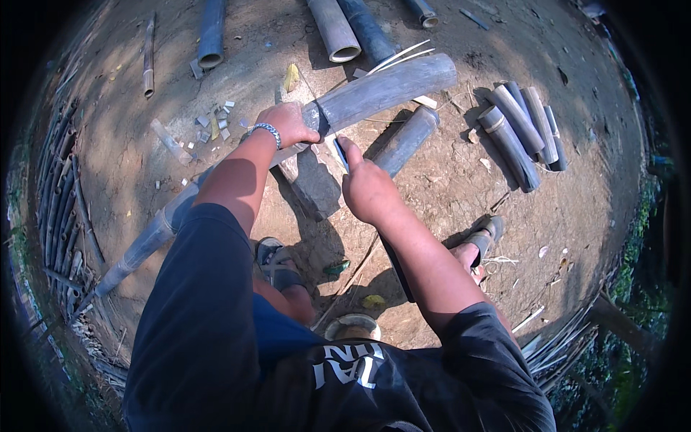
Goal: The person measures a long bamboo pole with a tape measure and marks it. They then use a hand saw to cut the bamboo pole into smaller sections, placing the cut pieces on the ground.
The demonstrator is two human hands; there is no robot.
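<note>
A long grey bamboo pole (389,88) lies slantwise in front of me, from the far right down to the lower left. It rests across a dark wooden block (315,189). Pressed down around the pole, with fingers closed, is my left hand (286,124), a chain bracelet at its wrist. My right hand (370,189) grips what looks like a hand saw (337,150) beside the pole's near side. Its thin blade shows nearly edge-on and crosses the pole just right of my left hand. The saw's teeth and most of its handle are hidden.
A shorter bamboo length (409,140) lies beyond my right hand. Several cut bamboo pieces (511,129) are grouped at right, and thicker tubes (335,32) lie at the far side. A bundle of thin poles (61,209) lines the left edge. A round container (353,327) stands near my feet.
</note>
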